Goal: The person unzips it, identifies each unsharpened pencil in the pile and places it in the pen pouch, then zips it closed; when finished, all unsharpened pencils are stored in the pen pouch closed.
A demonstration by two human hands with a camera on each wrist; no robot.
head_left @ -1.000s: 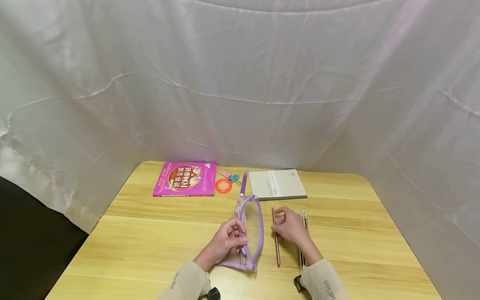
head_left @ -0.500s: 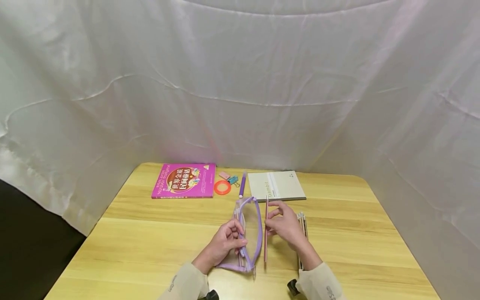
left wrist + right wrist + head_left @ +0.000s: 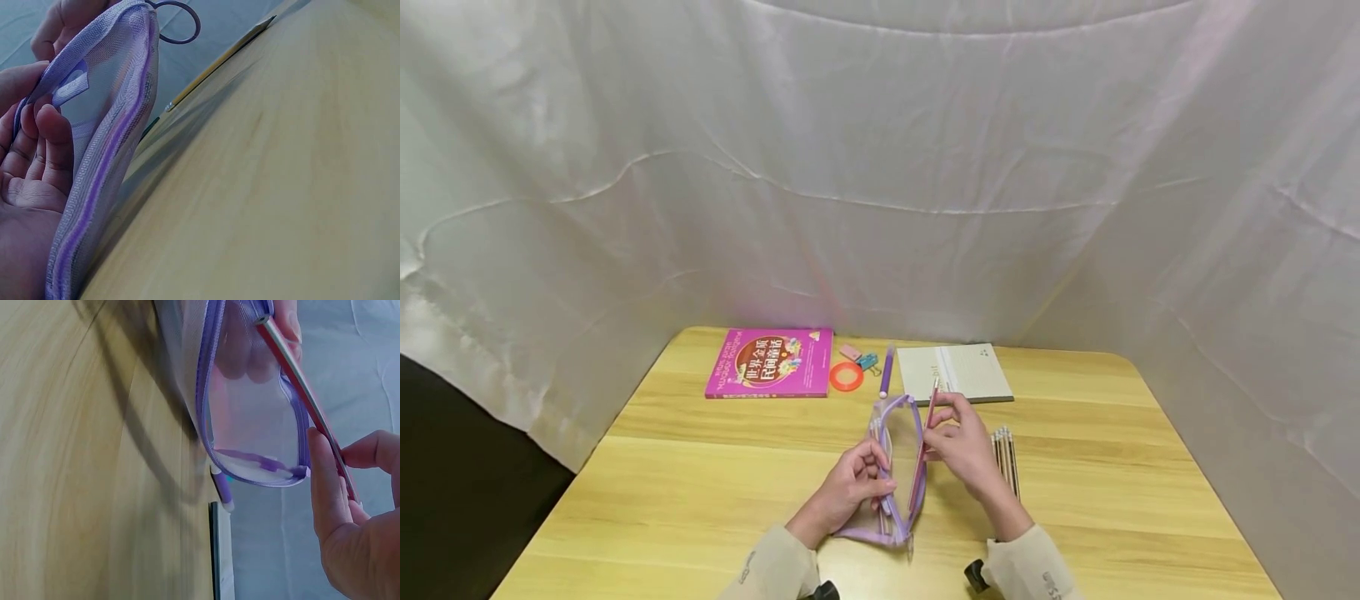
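Gripping the side of an open purple mesh pencil pouch [image 3: 901, 454], over the wooden table [image 3: 700, 483], in the curled fingers and thumb of the left hand [image 3: 857, 472]. Pinching a red pencil [image 3: 304, 394] between thumb and fingers of the right hand [image 3: 961, 443], slantwise at the pouch's mouth, with more pencils [image 3: 1006, 460] lying nearby and a purple marker [image 3: 887, 371] beyond.

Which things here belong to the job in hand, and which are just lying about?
In the job, it appears:
purple pouch, held by the left hand
red pencil, pinched by the right hand
loose pencils near the right hand, probably

Apparently just lying about:
magenta book
pink eraser
orange ring
teal binder clips
purple marker
notebook
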